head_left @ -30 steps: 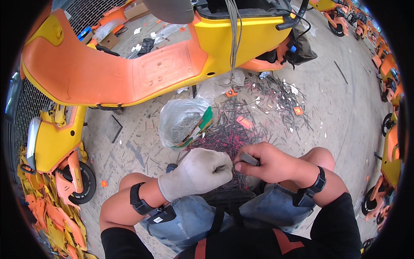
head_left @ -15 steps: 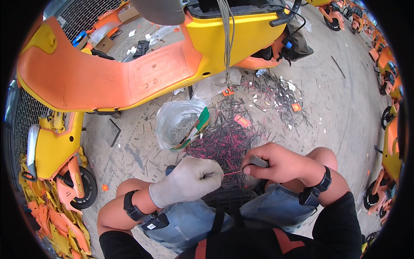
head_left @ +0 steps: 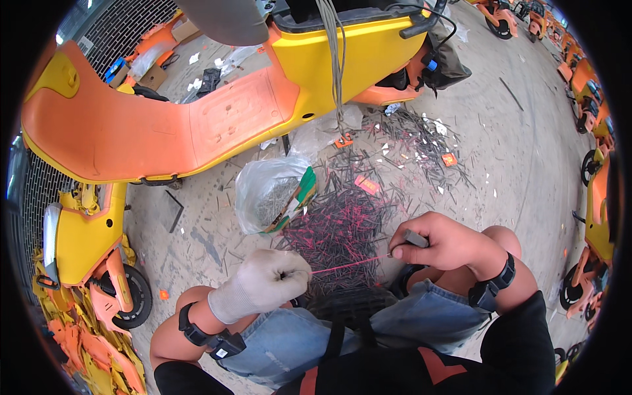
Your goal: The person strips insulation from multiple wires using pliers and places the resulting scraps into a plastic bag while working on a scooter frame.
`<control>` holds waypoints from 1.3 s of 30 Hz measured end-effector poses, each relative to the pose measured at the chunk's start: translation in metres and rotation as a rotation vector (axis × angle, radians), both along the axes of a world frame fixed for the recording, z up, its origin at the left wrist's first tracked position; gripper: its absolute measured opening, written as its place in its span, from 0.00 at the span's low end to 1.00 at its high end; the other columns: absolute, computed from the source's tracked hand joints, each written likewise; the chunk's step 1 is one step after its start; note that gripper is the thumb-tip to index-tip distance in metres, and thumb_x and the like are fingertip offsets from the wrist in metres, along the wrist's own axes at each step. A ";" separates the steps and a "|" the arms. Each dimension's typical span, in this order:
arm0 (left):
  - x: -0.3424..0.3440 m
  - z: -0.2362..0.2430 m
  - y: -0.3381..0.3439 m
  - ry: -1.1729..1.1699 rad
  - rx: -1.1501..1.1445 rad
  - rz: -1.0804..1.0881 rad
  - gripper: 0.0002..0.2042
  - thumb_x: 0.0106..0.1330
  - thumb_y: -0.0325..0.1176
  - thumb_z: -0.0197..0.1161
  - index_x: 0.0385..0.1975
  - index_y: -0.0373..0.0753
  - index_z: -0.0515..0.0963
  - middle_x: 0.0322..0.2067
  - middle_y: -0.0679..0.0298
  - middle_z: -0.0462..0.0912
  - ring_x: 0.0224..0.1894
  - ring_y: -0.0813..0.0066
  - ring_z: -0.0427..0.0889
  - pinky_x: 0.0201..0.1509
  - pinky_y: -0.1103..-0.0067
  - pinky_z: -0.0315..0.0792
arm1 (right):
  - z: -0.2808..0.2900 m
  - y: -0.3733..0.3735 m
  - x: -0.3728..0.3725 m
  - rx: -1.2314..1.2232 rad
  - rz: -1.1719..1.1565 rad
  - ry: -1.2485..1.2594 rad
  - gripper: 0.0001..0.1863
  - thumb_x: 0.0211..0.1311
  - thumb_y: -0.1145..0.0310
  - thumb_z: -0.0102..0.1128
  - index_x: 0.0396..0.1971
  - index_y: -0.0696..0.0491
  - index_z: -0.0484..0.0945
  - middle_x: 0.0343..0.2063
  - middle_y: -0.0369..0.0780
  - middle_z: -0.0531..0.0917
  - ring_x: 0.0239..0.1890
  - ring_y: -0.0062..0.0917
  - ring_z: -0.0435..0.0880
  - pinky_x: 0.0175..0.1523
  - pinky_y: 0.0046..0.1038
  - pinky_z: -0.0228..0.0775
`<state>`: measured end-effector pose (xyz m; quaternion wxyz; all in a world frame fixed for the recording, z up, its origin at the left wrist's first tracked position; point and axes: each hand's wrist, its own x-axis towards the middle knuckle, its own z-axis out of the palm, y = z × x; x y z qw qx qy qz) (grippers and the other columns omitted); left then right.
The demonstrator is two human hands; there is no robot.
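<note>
Pink strand (head_left: 350,264), one end gripped and hidden in my gloved left hand (head_left: 266,280), runs to my right hand (head_left: 436,242), clenching a partly covered grey tool (head_left: 416,238).

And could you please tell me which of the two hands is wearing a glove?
The left hand, in a pale grey glove, at one end of the pink strand; the right hand is bare, holding a grey object.

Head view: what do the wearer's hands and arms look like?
Left hand: pale grey knit glove, ribbed cuff. Right hand: no glove. Each forearm: black strap with boxy black module; left one carries a small white label. Black sleeves.
</note>
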<state>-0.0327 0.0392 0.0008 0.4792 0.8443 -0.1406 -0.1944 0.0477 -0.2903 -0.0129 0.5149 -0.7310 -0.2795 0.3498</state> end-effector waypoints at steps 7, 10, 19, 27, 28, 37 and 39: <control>0.009 0.011 0.030 0.256 0.004 0.400 0.08 0.66 0.26 0.58 0.38 0.32 0.83 0.24 0.61 0.84 0.25 0.79 0.82 0.33 0.80 0.76 | 0.005 -0.023 0.017 -0.196 -0.197 0.062 0.09 0.65 0.68 0.64 0.38 0.58 0.83 0.25 0.36 0.83 0.31 0.17 0.77 0.39 0.26 0.72; 0.008 0.005 0.014 0.033 0.045 0.299 0.08 0.69 0.27 0.58 0.40 0.32 0.83 0.26 0.59 0.85 0.28 0.75 0.85 0.36 0.78 0.78 | -0.004 -0.013 0.011 -0.195 -0.189 0.035 0.10 0.66 0.65 0.65 0.37 0.58 0.83 0.23 0.36 0.81 0.29 0.17 0.75 0.37 0.26 0.71; 0.030 0.021 -0.014 -0.201 0.247 0.156 0.08 0.60 0.33 0.70 0.36 0.38 0.86 0.31 0.57 0.87 0.31 0.69 0.87 0.38 0.77 0.78 | -0.004 0.021 0.010 -0.218 -0.122 0.060 0.12 0.65 0.63 0.65 0.37 0.57 0.83 0.23 0.37 0.81 0.28 0.19 0.75 0.37 0.28 0.71; 0.041 0.014 -0.010 -0.290 0.428 0.185 0.13 0.54 0.34 0.74 0.38 0.40 0.84 0.34 0.59 0.85 0.39 0.65 0.85 0.45 0.73 0.77 | -0.005 0.026 0.011 -0.119 -0.124 0.064 0.11 0.65 0.64 0.65 0.36 0.58 0.81 0.22 0.37 0.79 0.27 0.19 0.74 0.36 0.28 0.70; 0.041 0.013 -0.009 -0.331 0.474 0.182 0.15 0.53 0.34 0.74 0.40 0.40 0.83 0.37 0.58 0.85 0.43 0.63 0.84 0.48 0.71 0.77 | -0.005 0.026 0.012 -0.145 -0.125 0.063 0.11 0.66 0.64 0.65 0.36 0.58 0.81 0.22 0.37 0.80 0.27 0.18 0.74 0.36 0.28 0.70; 0.036 0.008 -0.049 -0.787 0.400 -0.178 0.19 0.52 0.33 0.73 0.44 0.39 0.80 0.48 0.59 0.80 0.59 0.57 0.75 0.64 0.59 0.68 | 0.003 0.034 0.007 -0.150 -0.101 0.098 0.08 0.65 0.68 0.65 0.37 0.58 0.83 0.25 0.35 0.83 0.31 0.15 0.78 0.39 0.24 0.72; 0.035 0.000 -0.055 -0.772 0.387 -0.215 0.15 0.55 0.32 0.70 0.43 0.38 0.80 0.47 0.60 0.81 0.57 0.59 0.77 0.64 0.61 0.68 | 0.005 0.036 0.006 -0.121 -0.092 0.121 0.09 0.65 0.67 0.66 0.37 0.58 0.83 0.25 0.36 0.84 0.31 0.16 0.78 0.40 0.25 0.73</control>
